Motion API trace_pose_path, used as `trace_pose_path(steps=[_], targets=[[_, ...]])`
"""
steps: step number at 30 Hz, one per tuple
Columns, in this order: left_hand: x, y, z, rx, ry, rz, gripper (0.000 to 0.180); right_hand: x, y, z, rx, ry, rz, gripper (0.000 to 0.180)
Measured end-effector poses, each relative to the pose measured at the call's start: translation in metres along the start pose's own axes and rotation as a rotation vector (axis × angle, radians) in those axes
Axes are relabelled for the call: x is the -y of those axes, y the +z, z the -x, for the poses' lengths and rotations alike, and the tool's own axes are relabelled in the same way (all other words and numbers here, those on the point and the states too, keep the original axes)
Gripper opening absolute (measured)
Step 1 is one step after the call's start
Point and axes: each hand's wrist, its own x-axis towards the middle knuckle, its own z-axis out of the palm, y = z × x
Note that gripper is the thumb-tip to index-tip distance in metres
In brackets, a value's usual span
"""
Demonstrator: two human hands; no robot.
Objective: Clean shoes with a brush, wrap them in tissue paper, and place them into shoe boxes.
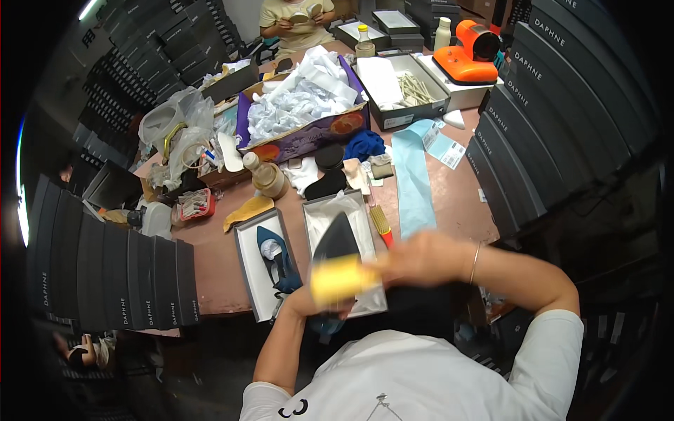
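A dark pointed-toe shoe (335, 241) is gripped by my left hand (306, 302), toe pointing away, above an open tray (309, 216) lined with white tissue. The fingers of this hand are partly hidden. My right hand (425, 259) is closed on a yellow block-like tool (342, 279), smeared by motion, which overlaps the shoe's near part; whether they touch I cannot tell. Just left, a teal slingback shoe (286, 282) with white paper in its toe lies in an open shoebox (249, 281). A red-handled brush (380, 223) rests right of the tissue-lined tray.
A purple carton (309, 133) of crumpled white paper stands beyond. Stacked dark shoeboxes rise at the left (133, 274) and right (540, 105). A bottle (265, 175), blue cloth (364, 145), light-blue sheet (413, 179) and orange machine (469, 56) are around. Someone sits across (298, 24).
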Motion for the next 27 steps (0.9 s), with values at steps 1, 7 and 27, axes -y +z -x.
trace_pose_path(steps=[1, 7, 27], targets=[[-0.022, 0.010, -0.001, -0.108, -0.089, 0.229, 0.031, -0.006, 0.003, -0.005, 0.037, -0.039, 0.042, 0.050], [-0.012, 0.008, -0.006, -0.237, -0.087, 0.116, 0.031, -0.053, 0.021, -0.008, 0.178, 0.319, 0.175, 0.052], [-0.009, -0.028, -0.042, -0.613, 0.366, 0.793, 0.086, 0.082, -0.011, 0.002, -0.101, 0.052, -0.422, 0.050]])
